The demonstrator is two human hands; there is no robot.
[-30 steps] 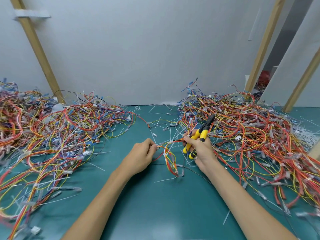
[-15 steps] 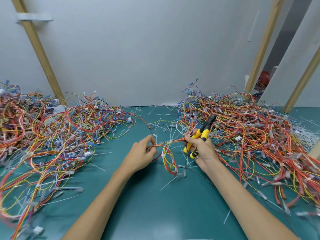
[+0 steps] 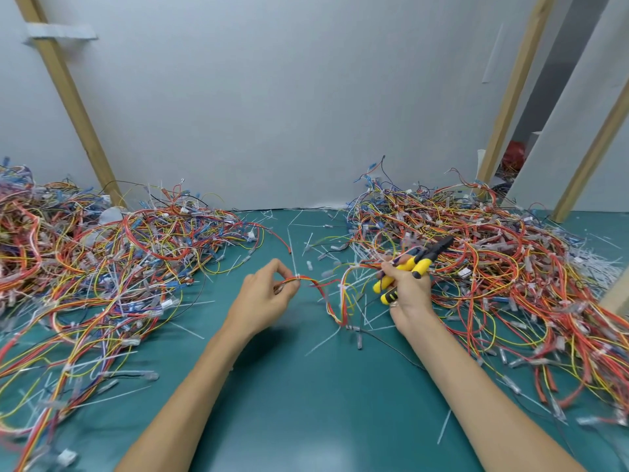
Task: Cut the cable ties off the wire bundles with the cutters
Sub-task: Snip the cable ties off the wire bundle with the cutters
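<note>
Wire bundle loops over the green tabletop between my hands: fingers of my left hand pinch it at a white cable tie; fingers of my right hand clamp the yellow-handled cutters.

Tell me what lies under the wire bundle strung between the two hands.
Under the wire bundle lies the green table, strewn with cut cable ties and a thin black wire. Whatever sits beneath the right hand and cutters is covered.
</note>
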